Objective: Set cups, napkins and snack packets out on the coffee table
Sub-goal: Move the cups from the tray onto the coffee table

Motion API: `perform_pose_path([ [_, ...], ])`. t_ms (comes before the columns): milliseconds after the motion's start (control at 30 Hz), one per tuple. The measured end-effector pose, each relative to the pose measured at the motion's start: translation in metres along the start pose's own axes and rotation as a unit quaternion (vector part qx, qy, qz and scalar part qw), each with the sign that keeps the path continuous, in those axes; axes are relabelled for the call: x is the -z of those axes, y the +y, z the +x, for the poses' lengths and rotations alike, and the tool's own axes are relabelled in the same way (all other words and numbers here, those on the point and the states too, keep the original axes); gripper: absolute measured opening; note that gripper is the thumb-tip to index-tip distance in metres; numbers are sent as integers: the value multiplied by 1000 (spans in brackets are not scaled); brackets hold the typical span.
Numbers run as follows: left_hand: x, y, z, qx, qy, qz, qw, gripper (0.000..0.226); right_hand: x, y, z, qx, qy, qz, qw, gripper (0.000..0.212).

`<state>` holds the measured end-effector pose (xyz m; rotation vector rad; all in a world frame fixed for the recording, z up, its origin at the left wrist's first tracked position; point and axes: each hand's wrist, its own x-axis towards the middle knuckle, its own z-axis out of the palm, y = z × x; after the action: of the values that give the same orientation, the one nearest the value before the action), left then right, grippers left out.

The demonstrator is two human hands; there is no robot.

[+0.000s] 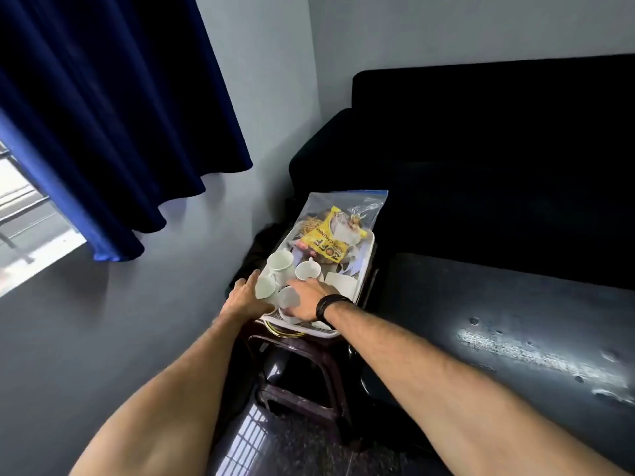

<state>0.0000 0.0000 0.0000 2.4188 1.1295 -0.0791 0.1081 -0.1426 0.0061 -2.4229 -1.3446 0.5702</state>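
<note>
We look down along two bare forearms reaching to a white tray point(363, 274) that sits on a dark brown stool point(302, 348), just beside a dark glossy tabletop point(515, 324). Four white cups cluster at the tray's near end. Our left hand point(245, 295) lies with fingers spread against the side of the nearest left cup point(265, 287), touching but not gripping it. Our right hand point(307, 298), with a black wristband point(328, 305), rests palm-down and loosely spread over another cup point(288, 298); we cannot tell whether it grips it. Behind stand a taller cup point(280, 264) and a handled cup point(307, 271), with white napkins point(342, 283) to their right. A clear zip bag point(343, 214) of snacks, a yellow packet point(326, 240) showing, fills the tray's far end. A dark sofa point(481, 159) and blue curtain point(113, 115) stand behind.
</note>
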Motion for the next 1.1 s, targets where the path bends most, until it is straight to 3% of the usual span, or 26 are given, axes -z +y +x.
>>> perform_pose_path([
  [133, -2, 0, 18, -31, -39, 37, 998, 89, -16, -8, 15, -11, 11, -11, 1000, 52],
  [333, -12, 9, 14, -19, -5, 42, 999, 71, -30, -1, 24, 1, 53, 10, 999, 60],
  [433, 0, 13, -2, 3, 32, 25, 999, 66, -18, -2, 17, 14, 77, 35, 996, 60],
  [633, 35, 54, -37, -42, 110, -10, 993, 63, 44, 5, -16, 32, 199, 56, 978, 56],
  [900, -28, 195, -89, -160, 86, -44, 982, 86, 114, 117, -122, -68, 241, 15, 968, 57],
  [1100, -116, 291, -131, -201, 31, -55, 978, 56, 117, 237, -219, -197, 260, 15, 945, 64],
])
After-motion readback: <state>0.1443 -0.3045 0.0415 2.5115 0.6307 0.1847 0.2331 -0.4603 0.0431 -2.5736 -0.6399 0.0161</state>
